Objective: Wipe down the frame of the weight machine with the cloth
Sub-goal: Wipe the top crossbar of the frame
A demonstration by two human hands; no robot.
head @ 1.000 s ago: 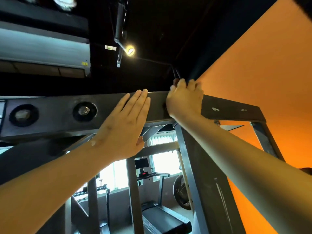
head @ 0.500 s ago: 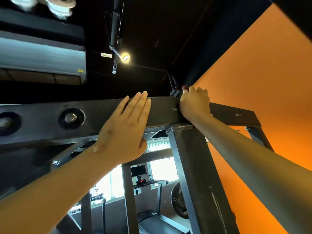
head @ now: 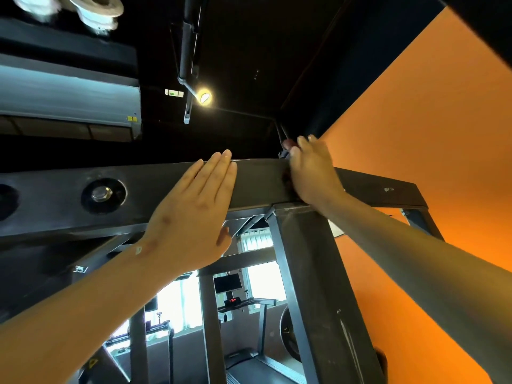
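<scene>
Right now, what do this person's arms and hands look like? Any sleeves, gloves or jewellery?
Both arms are bare as far as the picture shows: no sleeves. The left hand and right hand wear no gloves; no ring or watch shows. A small pale patch sits by the left wrist.

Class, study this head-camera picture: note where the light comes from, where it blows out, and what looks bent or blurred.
Head view: the spotlight flares against the black ceiling; the windows blow out to white behind the dark uprights; the wide lens bows the top beam of the frame; the white fittings at top left are smeared by blur.
</scene>
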